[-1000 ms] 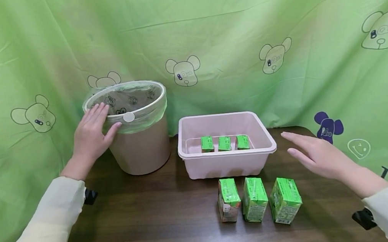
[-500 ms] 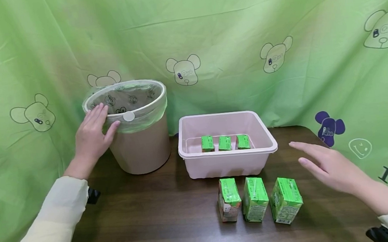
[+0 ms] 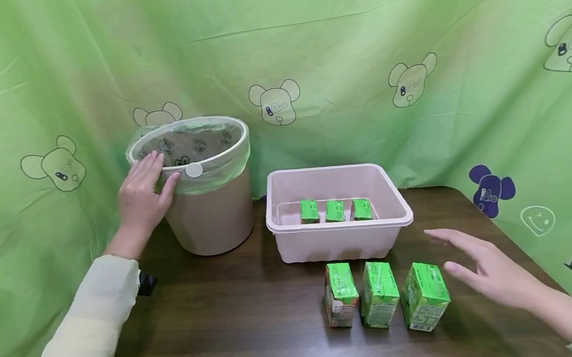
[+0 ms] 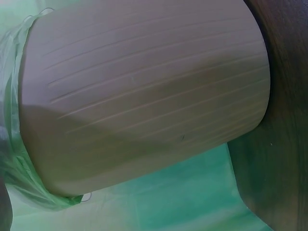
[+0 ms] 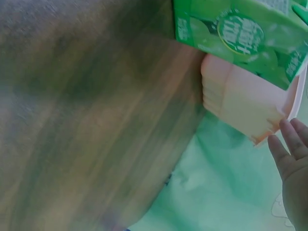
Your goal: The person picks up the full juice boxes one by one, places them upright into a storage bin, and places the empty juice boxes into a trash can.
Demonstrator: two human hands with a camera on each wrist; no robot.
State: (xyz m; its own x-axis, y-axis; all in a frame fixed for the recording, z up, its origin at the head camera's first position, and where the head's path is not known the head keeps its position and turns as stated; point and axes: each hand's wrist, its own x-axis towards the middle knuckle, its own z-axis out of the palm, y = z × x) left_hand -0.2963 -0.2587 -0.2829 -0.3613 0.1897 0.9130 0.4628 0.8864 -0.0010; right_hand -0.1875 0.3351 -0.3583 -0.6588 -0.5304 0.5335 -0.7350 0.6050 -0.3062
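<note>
My left hand point(image 3: 140, 192) rests on the front left of a bin's rim, fingers extended over the edge and thumb along the outside. The trash bin point(image 3: 213, 219) is beige and lined with a thin, pale green plastic bag point(image 3: 221, 173). To the right of the rightmost juice box point(image 3: 426, 296), my right hand point(image 3: 493, 274) hovers with fingers extended, apart from it. Two more green juice boxes, a middle one point(image 3: 379, 295) and a left one point(image 3: 341, 295), stand upright in the same row. The right wrist view shows the nearest carton point(image 5: 245, 36) close up, beyond the fingertips point(image 5: 286, 126).
Behind the row sits a pink plastic basin point(image 3: 337, 242) with three green-topped boxes point(image 3: 335, 211) inside. A dark wooden table point(image 3: 237, 319) bears everything. Close behind hangs a green curtain point(image 3: 335, 38) printed with bear heads.
My right hand has moved down toward the front, coming level with the row of juice boxes. The left hand keeps its place on the bin's rim. The whole view has shifted slightly.
</note>
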